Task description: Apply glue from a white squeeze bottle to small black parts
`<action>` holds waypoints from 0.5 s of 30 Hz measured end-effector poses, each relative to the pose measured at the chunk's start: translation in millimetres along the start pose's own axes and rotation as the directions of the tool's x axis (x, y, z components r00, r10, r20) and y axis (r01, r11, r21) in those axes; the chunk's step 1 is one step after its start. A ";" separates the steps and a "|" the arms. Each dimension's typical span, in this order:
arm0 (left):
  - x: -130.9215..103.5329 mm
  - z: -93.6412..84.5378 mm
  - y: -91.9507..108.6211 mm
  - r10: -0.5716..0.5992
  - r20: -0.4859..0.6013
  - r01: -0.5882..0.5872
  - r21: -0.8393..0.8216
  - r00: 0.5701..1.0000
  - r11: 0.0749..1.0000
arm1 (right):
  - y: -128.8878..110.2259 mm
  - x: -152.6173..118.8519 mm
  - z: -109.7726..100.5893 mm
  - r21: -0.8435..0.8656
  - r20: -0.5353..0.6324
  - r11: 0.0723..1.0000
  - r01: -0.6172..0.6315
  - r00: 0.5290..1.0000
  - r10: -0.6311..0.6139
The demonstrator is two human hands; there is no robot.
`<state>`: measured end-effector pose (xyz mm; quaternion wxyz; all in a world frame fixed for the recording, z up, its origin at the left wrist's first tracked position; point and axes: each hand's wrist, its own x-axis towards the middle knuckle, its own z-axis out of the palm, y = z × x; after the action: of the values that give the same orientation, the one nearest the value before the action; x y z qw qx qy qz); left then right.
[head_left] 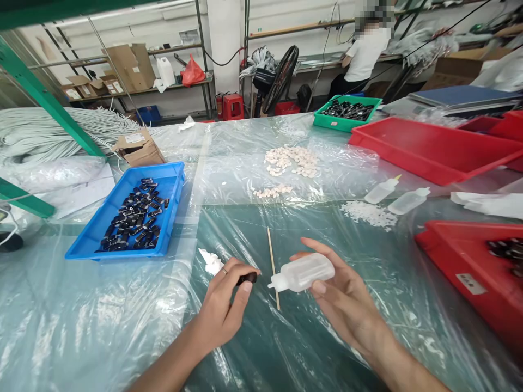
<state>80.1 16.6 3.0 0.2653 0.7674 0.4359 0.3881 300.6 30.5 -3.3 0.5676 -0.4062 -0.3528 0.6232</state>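
Pinched between the thumb and fingers of my left hand (pixel 224 305) is a small black plastic part (pixel 247 278), partly covered by the fingertips. My right hand (pixel 347 299) grips a translucent squeeze bottle (pixel 306 271) tilted on its side, its nozzle pointing left at the black part with a small gap between. Under the nozzle a thin wooden stick (pixel 271 256) lies on the plastic-covered table. A crumpled white tissue (pixel 211 261) rests just behind my left hand.
A blue tray (pixel 175 212) of black parts stands at left. Pale small pieces (pixel 292 161) and white bits (pixel 370 213) lie ahead, near two more squeeze bottles (pixel 408 201). Red trays (pixel 437 147) and a green tray (pixel 333 124) are right. A person (pixel 363 57) sits beyond the fan (pixel 281 79).
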 end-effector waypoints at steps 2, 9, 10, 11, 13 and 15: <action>1.9 2.4 -2.7 0.018 -0.048 -0.018 -0.001 0.999 1.000 | -0.7 1.0 0.2 -0.025 -0.010 0.999 0.039 0.999 -0.039; 1.7 6.5 -10.0 0.113 -0.175 -0.107 0.043 0.978 0.993 | 2.3 5.0 -0.3 -0.118 0.063 0.974 0.192 0.981 -0.186; 1.4 6.8 -10.3 0.123 -0.185 -0.115 0.050 0.975 0.992 | 3.1 5.0 -0.2 -0.143 0.073 0.968 0.204 0.978 -0.195; 1.0 7.1 -10.5 0.123 -0.192 -0.114 0.057 0.974 0.992 | 3.6 4.5 -0.1 -0.171 0.079 0.963 0.210 0.977 -0.199; -0.1 7.8 -10.5 0.110 -0.206 -0.099 0.063 0.972 0.993 | 4.1 2.3 0.5 -0.220 0.092 0.952 0.212 0.976 -0.196; -1.1 8.9 -10.1 0.100 -0.207 -0.090 0.058 0.973 0.994 | 3.4 -1.7 1.9 -0.261 0.098 0.937 0.231 0.972 -0.212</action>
<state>82.4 19.9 -10.0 0.1805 0.7484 0.4334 0.4684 297.5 28.5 -5.4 0.5610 -0.4159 -0.4973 0.5148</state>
